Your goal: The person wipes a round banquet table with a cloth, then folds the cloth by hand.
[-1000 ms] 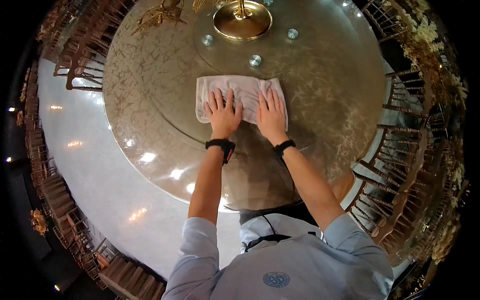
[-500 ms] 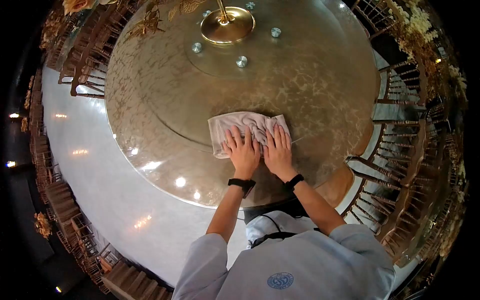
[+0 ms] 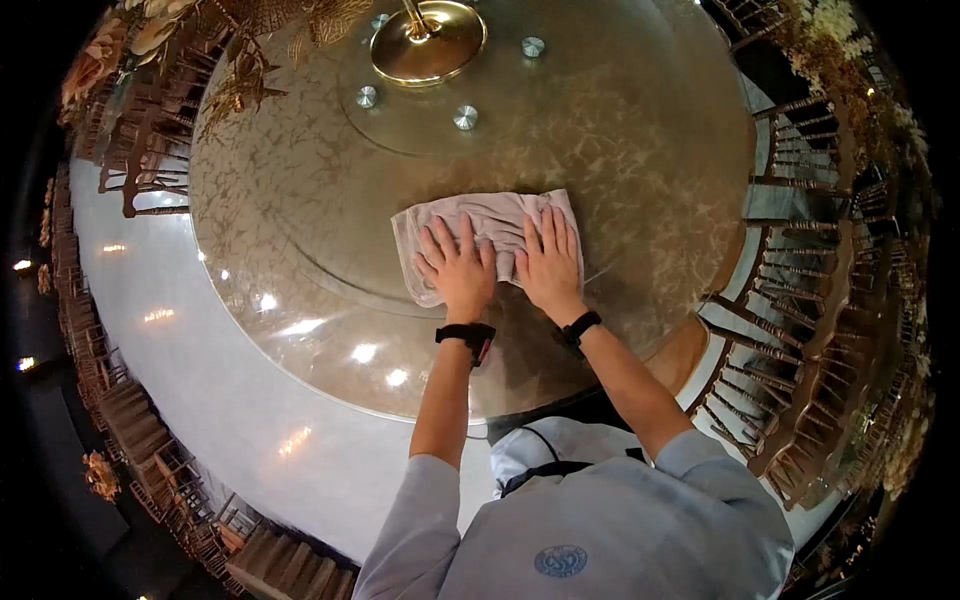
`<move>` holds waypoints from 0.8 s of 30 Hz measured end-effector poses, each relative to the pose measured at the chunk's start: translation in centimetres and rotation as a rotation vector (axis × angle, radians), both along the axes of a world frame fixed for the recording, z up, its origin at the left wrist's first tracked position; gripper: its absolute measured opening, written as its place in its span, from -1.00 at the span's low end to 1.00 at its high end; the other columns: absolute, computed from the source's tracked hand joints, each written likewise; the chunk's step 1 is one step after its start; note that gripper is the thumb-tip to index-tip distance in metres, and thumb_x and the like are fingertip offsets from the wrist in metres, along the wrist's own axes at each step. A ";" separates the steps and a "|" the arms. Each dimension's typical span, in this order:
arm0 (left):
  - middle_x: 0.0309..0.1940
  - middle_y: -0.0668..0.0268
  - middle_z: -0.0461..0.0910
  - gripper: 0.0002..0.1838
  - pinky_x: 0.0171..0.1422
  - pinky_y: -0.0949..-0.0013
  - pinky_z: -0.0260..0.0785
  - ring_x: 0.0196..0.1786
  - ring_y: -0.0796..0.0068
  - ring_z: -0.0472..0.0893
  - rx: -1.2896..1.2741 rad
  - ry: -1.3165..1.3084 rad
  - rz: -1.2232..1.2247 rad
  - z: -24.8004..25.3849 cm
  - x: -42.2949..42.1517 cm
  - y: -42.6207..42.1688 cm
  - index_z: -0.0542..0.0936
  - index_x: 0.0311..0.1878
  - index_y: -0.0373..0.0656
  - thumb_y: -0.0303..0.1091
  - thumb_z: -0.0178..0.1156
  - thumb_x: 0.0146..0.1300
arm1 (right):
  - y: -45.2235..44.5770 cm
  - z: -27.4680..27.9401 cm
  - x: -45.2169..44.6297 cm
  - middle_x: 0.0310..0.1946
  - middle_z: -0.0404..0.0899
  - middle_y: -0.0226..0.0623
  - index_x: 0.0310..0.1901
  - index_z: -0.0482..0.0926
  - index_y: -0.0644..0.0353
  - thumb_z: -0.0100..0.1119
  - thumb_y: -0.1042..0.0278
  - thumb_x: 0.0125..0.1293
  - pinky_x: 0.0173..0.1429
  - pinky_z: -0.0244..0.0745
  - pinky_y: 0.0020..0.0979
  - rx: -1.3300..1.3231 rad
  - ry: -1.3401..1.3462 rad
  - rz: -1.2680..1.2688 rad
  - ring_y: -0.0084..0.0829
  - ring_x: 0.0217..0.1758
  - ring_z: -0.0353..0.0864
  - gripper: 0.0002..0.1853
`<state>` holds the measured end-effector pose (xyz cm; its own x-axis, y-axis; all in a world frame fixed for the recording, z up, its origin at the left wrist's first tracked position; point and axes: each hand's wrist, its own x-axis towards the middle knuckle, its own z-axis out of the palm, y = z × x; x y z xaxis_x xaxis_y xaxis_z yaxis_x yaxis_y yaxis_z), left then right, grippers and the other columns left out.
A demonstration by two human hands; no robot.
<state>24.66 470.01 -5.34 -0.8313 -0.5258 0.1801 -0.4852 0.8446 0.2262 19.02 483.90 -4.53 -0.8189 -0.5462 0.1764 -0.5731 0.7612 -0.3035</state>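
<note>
A pale pink cloth (image 3: 490,208) lies spread and slightly wrinkled on the round, marbled brown tabletop (image 3: 640,170). My left hand (image 3: 460,272) rests flat on the left part of the cloth with its fingers spread. Flat on the cloth's right part is my right hand (image 3: 550,265), its fingers apart and pointing away from me. The two hands are side by side without touching. Both wrists wear black bands. Neither hand grips the cloth; the palms reach over its near edge.
Beyond the cloth stands a round gold base (image 3: 428,45) with small ridged glass discs (image 3: 466,117) around it. Wooden chairs (image 3: 790,340) line the table's right side, and more chairs (image 3: 150,150) are at the upper left. Dried flowers (image 3: 100,60) hang at the top left.
Over the last half second both hands and the cloth have moved away from my body, and the cloth has flattened out more. The view has also shifted a little.
</note>
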 end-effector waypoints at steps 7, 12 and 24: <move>0.48 0.07 0.08 -0.42 0.46 -0.27 -0.25 0.52 -0.06 0.00 -0.047 -0.091 0.064 -0.7 -0.9 -5.4 0.29 0.42 0.19 0.05 -0.06 0.35 | -5.6 0.3 -1.4 0.40 0.12 0.08 0.30 0.32 0.31 -0.01 0.15 0.35 0.51 -0.09 -0.04 -0.053 -0.053 0.120 0.00 0.50 0.00 -0.44; 0.49 0.07 0.04 -0.41 0.45 -0.32 -0.24 0.53 -0.08 -0.06 -0.052 -0.151 0.174 -0.9 -2.8 -11.7 0.22 0.46 0.20 0.06 -0.13 0.39 | -12.1 0.1 -3.4 0.36 0.20 0.08 0.27 0.36 0.30 0.04 0.19 0.32 0.53 -0.09 -0.10 -0.172 -0.061 0.190 -0.03 0.48 0.08 -0.46; 0.50 0.05 0.01 -0.38 0.37 -0.47 -0.29 0.53 -0.18 -0.13 0.106 -0.141 -0.001 -0.1 -10.3 -8.1 0.22 0.45 0.16 0.11 -0.14 0.37 | -8.8 -1.0 -13.2 0.40 0.15 0.05 0.37 0.25 0.20 0.01 0.15 0.38 0.53 -0.09 -0.12 0.036 0.092 0.056 -0.11 0.50 0.06 -0.42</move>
